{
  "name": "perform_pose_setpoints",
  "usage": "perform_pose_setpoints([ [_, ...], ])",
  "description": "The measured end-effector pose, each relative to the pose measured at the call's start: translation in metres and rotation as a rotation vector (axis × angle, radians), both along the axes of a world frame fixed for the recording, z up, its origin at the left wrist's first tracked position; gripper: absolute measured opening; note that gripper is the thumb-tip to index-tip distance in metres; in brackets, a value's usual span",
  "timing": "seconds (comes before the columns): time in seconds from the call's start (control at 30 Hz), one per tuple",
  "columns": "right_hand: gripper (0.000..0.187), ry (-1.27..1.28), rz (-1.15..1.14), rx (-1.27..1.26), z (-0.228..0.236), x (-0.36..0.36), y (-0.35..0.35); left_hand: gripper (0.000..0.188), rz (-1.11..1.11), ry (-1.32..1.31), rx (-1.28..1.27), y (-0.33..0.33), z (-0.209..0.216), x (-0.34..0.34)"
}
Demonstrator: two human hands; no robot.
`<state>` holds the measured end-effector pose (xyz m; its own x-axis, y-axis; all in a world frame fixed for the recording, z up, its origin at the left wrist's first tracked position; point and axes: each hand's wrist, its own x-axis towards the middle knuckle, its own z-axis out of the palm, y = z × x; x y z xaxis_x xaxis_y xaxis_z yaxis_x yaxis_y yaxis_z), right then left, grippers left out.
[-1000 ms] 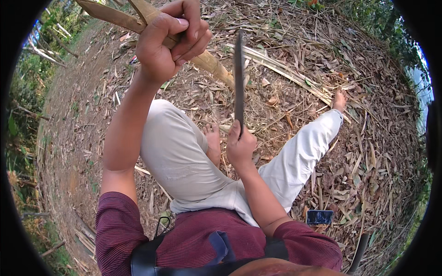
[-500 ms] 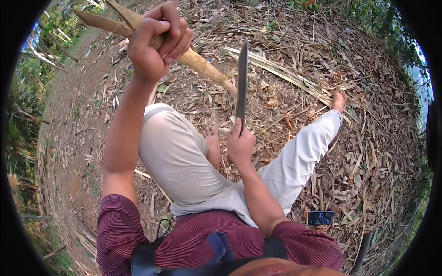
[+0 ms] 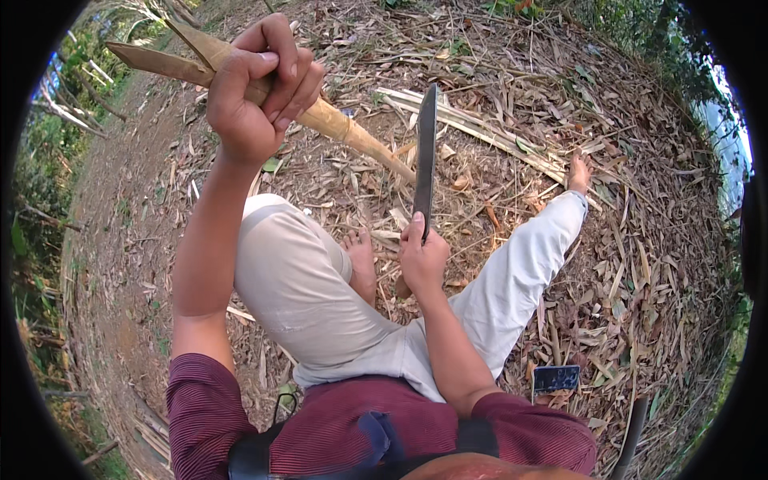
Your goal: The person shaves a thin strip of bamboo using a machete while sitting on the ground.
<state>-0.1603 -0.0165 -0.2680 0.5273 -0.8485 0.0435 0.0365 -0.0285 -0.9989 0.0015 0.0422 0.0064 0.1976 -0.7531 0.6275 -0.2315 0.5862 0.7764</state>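
Observation:
My left hand (image 3: 260, 88), raised at the upper left, is closed round a tan bamboo pole (image 3: 340, 128). The pole's upper end is split into two prongs; its other end slants down to the right toward the ground. In front of my body my right hand (image 3: 422, 260) grips the handle of a machete (image 3: 426, 152). Its dark blade points up and away from me, passing close to the pole's lower end; I cannot tell whether they touch.
Long split bamboo strips (image 3: 480, 132) lie on the leaf-littered ground, near my bare right foot (image 3: 579, 172). My left foot (image 3: 362, 260) is drawn in. A dark phone (image 3: 556, 378) lies at the lower right, with a dark rod (image 3: 632, 436) beyond it.
My left hand and the pole have shifted slightly left. The machete has turned to show more of its blade's flat side, and my right hand is a little lower.

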Motion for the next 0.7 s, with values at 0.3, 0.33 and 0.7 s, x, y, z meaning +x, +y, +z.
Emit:
perform_pose_setpoints([
  [0.3, 0.047, -0.038, -0.122, -0.373, -0.033, -0.009, 0.02, 0.018, 0.009, -0.055, 0.005, -0.008, 0.002, -0.019],
  [0.33, 0.047, 0.164, -0.066, -0.279, -0.061, 0.001, 0.016, 0.018, 0.047, -0.005, -0.03, -0.011, 0.001, -0.019],
  [0.7, 0.049, -0.274, -0.257, -0.43, -0.036, -0.003, 0.015, 0.017, 0.011, -0.062, 0.006, -0.006, 0.0, -0.015],
])
